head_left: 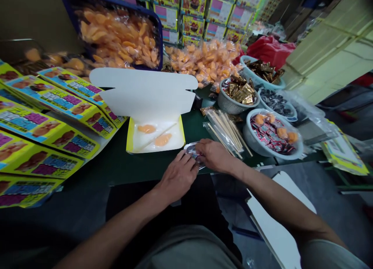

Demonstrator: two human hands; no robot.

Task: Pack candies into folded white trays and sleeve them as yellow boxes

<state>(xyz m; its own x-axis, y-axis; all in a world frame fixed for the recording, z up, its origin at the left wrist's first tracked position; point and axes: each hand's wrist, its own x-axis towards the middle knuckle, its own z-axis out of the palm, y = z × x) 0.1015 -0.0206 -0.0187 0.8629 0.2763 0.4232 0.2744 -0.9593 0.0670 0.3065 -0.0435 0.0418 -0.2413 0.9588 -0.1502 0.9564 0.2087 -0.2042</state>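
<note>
Both hands meet at the table's front edge over a small clear plastic tray [190, 147] with a dark red-and-silver packet inside. My left hand [180, 175] has its bent fingers on the tray's near left side. My right hand [215, 154] grips it from the right, and its fingertips partly hide the packet. Just left of them stands an open yellow box [130, 140] with its white lid [145, 88] raised. Two orange wrapped pieces [162, 139] and a thin wooden stick [167, 131] are in the box.
Stacked yellow printed boxes [52, 125] fill the left. Behind are a blue basket [161, 39] of orange pieces and a loose orange pile [206, 61]. To the right lie wooden sticks [229, 131], a bowl of red packets [250, 140], a bowl of gold packets [230, 103] and other bowls.
</note>
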